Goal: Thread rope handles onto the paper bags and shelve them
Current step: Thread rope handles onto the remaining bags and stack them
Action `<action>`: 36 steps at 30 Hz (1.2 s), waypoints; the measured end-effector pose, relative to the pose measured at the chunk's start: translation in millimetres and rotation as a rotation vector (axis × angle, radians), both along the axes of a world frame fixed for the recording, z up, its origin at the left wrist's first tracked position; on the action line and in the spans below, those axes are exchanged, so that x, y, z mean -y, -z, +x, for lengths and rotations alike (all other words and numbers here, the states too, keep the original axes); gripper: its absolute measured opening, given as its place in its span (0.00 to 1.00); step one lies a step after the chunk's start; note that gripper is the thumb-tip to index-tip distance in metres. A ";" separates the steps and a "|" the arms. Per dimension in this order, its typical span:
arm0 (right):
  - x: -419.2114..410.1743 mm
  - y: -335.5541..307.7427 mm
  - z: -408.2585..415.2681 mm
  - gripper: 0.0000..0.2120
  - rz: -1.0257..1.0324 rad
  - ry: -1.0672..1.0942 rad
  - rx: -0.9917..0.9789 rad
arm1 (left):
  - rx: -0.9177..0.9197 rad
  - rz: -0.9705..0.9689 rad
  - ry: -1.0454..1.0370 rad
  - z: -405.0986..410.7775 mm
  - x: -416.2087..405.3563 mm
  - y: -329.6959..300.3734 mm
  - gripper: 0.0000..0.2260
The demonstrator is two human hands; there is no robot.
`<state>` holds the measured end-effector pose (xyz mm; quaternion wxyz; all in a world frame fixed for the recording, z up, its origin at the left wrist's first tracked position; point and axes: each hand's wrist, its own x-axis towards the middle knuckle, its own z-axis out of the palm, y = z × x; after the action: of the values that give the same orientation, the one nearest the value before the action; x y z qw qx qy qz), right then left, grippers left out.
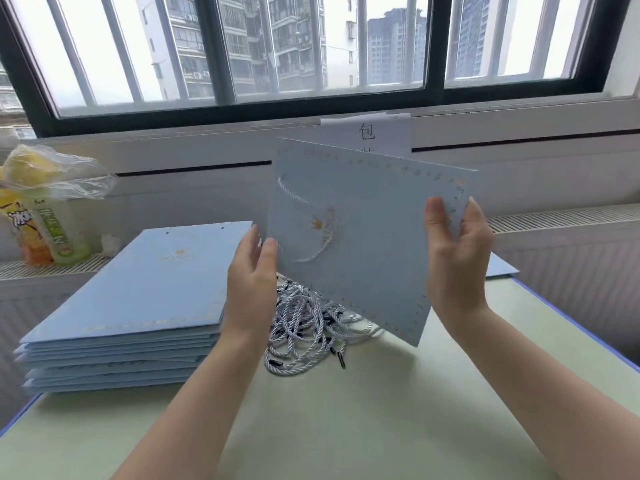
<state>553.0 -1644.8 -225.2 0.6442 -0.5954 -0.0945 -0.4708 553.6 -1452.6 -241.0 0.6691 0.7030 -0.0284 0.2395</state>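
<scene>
- Pale green table top (pixel 346 427) lies nearest you, bare in front, with both your forearms reaching out over it.
- Your left hand (pixel 251 275) pinches the left edge of a flat light-blue paper bag (pixel 374 230), thumb in front and fingers behind.
- Your right hand (pixel 457 258) grips the bag's right edge the same way, thumb on the near face. Both hands are closed on the paper, holding it upright and tilted clear of the table.
- One white rope handle (pixel 311 216) already loops across the bag's near face, so this bag looks at least half threaded. Whether the far side has its handle you cannot tell from here.
- Just behind and below the bag sits a tangled pile of white rope handles (pixel 308 330) with dark tips, so plenty of handles are left.
- To your left lies a stack of flat blue bags (pixel 138 306). The top one shows empty punched holes, so these probably still need threading.
- Further right, a corner of another blue bag (pixel 502 268) shows behind your right wrist.
- No shelf is in view, so shelving appears still ahead.
- Farthest back, a bagged drink bottle (pixel 52 216) stands by the window (pixel 311 46).
</scene>
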 end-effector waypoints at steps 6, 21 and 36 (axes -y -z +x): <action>-19.3 3.6 -18.0 0.03 -0.475 0.034 0.287 | -0.151 -0.463 0.453 -5.5 5.0 -10.9 0.29; -14.5 26.2 -1.4 0.22 -1.261 -0.012 0.144 | -0.240 -0.595 0.339 -0.4 -4.8 -6.4 0.11; 8.3 44.3 24.0 0.11 -1.198 0.036 -0.912 | 0.009 -0.421 -0.177 2.6 -17.5 -6.3 0.08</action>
<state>577.1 -1653.1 -269.5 0.1775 -0.9813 -0.0486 -0.0559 556.2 -1435.1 -234.7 0.7774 0.5463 0.0808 0.3011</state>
